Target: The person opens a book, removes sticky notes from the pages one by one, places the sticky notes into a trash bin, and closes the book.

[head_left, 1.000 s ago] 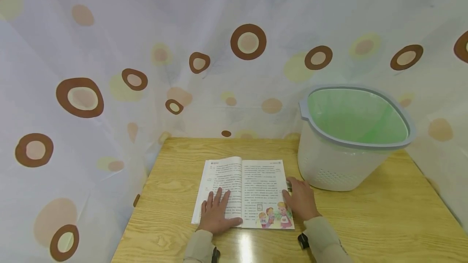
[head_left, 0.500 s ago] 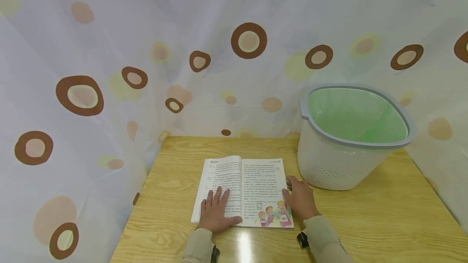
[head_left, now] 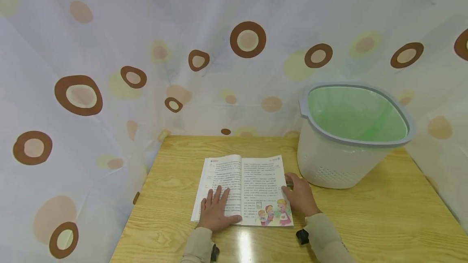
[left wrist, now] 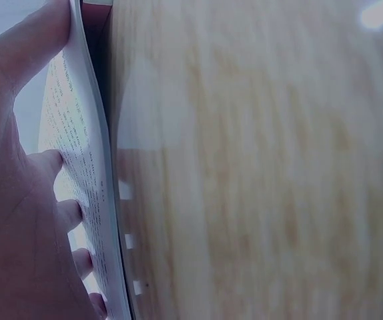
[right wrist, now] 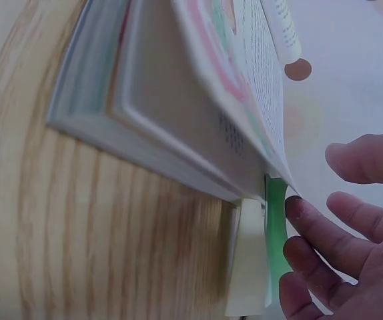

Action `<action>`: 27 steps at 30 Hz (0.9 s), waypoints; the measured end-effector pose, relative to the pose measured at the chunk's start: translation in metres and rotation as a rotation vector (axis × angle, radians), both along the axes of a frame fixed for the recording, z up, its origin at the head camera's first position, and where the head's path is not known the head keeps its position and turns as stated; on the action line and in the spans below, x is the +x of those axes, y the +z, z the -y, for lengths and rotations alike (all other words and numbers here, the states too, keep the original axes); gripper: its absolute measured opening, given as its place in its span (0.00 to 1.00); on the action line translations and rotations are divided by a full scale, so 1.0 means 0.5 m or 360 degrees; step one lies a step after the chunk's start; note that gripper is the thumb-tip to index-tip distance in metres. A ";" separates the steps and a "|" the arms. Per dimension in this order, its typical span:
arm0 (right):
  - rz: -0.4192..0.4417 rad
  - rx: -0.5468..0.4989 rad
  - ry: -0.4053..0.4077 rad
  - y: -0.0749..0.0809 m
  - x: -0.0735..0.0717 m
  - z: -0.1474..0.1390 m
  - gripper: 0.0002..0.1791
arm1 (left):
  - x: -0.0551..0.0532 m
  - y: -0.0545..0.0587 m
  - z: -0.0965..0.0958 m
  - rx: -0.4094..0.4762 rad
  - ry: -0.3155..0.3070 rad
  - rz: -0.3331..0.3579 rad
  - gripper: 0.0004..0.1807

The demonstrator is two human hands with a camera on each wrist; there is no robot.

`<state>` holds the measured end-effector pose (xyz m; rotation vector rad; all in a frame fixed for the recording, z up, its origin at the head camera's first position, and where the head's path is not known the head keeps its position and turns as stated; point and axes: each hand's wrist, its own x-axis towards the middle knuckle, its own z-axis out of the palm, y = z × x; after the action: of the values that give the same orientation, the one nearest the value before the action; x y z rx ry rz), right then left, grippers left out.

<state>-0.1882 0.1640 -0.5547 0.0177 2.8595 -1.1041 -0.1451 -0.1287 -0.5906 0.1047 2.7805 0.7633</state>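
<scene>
An open book point(head_left: 260, 186) with printed text lies on the wooden table, and a coloured drawing of children fills the lower right corner. My left hand point(head_left: 215, 214) rests spread on the left page, its thumb reaching towards the spine along the bottom edge. Beside the book's right edge is my right hand point(head_left: 301, 196). In the right wrist view the right-hand page point(right wrist: 235, 87) stands lifted off the pages below. One fingertip point(right wrist: 295, 205) touches its outer edge from beneath, while the thumb point(right wrist: 365, 160) stays apart. A pale strip point(right wrist: 247, 260) and a green strip point(right wrist: 276, 240) show near that edge.
A tall white basket point(head_left: 329, 169) with a grey rim and green inside stands behind and right of the right hand. The wooden table point(head_left: 384, 222) meets a white curtain point(head_left: 204, 7) with brown and yellow dots at the back and sides.
The top right corner of the right-hand page has risen slightly. My right hand has moved a little away from me and its thumb and fingers have shifted. The left hand stays put.
</scene>
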 end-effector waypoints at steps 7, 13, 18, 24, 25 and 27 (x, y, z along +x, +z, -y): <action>-0.0109 0.0046 0.0006 0.015 0.003 0.005 0.27 | -0.002 -0.004 0.000 0.0004 -0.0005 -0.0004 0.58; -0.0074 -0.0038 0.0027 0.041 0.014 0.019 0.28 | -0.002 -0.001 -0.001 0.0005 -0.0014 -0.0018 0.58; 0.0034 -0.0162 0.0083 0.058 0.028 0.040 0.31 | -0.001 0.001 -0.001 0.0005 -0.0013 -0.0024 0.58; 0.0078 -0.0242 0.0149 0.055 0.047 0.065 0.32 | 0.001 0.004 -0.002 0.0002 -0.0006 -0.0014 0.58; 0.0088 -0.0255 0.0162 0.054 0.051 0.070 0.32 | 0.002 0.005 -0.002 0.0006 -0.0003 -0.0016 0.58; 0.0127 -0.0296 0.0200 0.054 0.058 0.080 0.32 | 0.003 0.007 -0.002 0.0017 0.0002 -0.0025 0.58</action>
<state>-0.1593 0.1241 -0.5275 -0.1238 2.6370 -1.3058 -0.1433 -0.1277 -0.5869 0.1111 2.7920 0.7813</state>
